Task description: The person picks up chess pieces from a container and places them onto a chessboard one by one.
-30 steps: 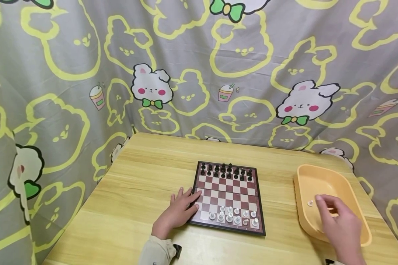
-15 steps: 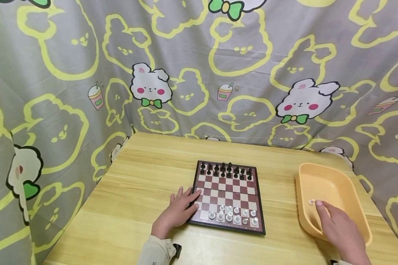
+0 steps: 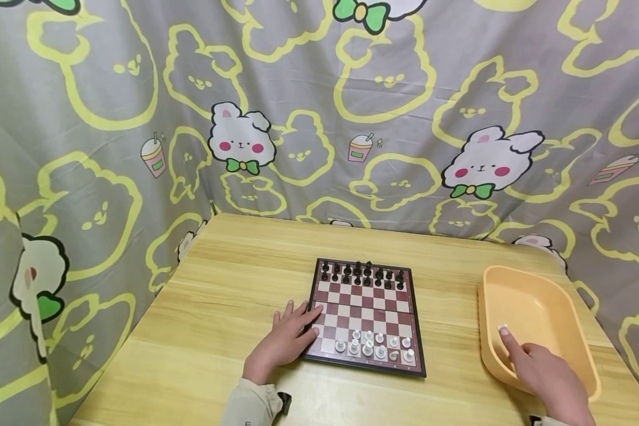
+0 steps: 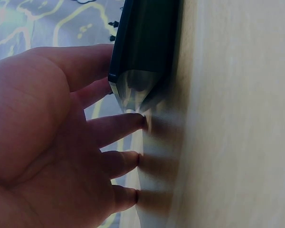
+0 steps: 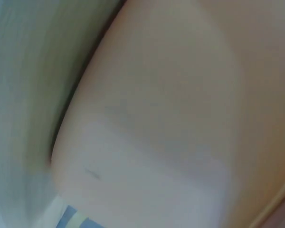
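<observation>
In the head view my left hand (image 3: 284, 340) rests on the left edge of the chessboard (image 3: 332, 325), its thumb and a finger over the squares. The left wrist view shows the other fingers of that hand (image 4: 52, 133) spread below the board's dark side (image 4: 145, 42). My right hand (image 3: 548, 373) is inside the orange tray (image 3: 490, 355), with a small white chess piece (image 3: 503, 326) at its fingertips in what looks like a pinch; the far side of the grip is hidden. The right wrist view has mostly the tray's pale wall (image 5: 147, 118).
Black chess pieces (image 3: 358, 279) fill two rows at the board's far end. Several white chess pieces (image 3: 368, 349) stand near its close edge, one knight-like piece (image 3: 393, 355) among them. A patterned curtain (image 3: 319, 195) hangs behind the wooden table (image 3: 245, 266).
My right hand has lowered into the tray and its fingertips have come onto the white chess piece that lay there. The tray has shifted slightly right. My left hand has stayed on the board.
</observation>
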Motion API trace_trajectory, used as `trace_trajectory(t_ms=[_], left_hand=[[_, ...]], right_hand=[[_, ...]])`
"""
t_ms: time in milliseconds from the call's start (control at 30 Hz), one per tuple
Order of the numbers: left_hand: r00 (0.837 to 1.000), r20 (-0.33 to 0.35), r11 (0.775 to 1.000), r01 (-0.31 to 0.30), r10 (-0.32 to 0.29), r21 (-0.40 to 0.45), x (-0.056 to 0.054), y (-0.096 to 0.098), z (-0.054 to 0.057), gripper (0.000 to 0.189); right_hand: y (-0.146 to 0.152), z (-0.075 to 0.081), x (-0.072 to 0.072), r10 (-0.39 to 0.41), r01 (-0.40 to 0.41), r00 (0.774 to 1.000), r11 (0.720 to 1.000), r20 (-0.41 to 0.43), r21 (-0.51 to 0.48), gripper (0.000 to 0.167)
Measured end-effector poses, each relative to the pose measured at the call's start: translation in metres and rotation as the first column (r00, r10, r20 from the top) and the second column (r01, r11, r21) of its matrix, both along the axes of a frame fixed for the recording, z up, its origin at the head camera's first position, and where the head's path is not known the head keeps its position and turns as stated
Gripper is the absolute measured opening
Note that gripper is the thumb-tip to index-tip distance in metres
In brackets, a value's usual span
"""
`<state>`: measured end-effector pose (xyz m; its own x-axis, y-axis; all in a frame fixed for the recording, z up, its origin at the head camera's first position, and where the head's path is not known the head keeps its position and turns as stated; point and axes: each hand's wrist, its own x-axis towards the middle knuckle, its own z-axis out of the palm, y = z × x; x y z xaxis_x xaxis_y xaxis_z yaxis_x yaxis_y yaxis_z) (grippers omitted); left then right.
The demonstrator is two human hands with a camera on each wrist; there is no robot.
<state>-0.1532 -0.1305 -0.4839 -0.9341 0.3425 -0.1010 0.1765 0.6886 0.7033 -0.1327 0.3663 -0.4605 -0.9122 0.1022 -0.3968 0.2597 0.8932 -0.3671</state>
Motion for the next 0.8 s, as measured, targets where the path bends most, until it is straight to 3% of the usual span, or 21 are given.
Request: trace_trajectory(t_ms=[500,800], left_hand=[[1.000,0.009,1.000,0.006,-0.006,-0.001,0.0005,-0.0005,-0.0008,0.050],[1.000,0.004,1.000,0.002,-0.002,0.004,0.0000,-0.0006,-0.0019,0.050]], right_hand=[[-0.0037,-0.0009,-0.0004,0.005,-0.004,0.999,0.999,0.036,-0.032,0.086],[-0.0060,0.0006,-0.0002,0.031,-0.029,0.999,0.999,0.039,-0.033,0.075]])
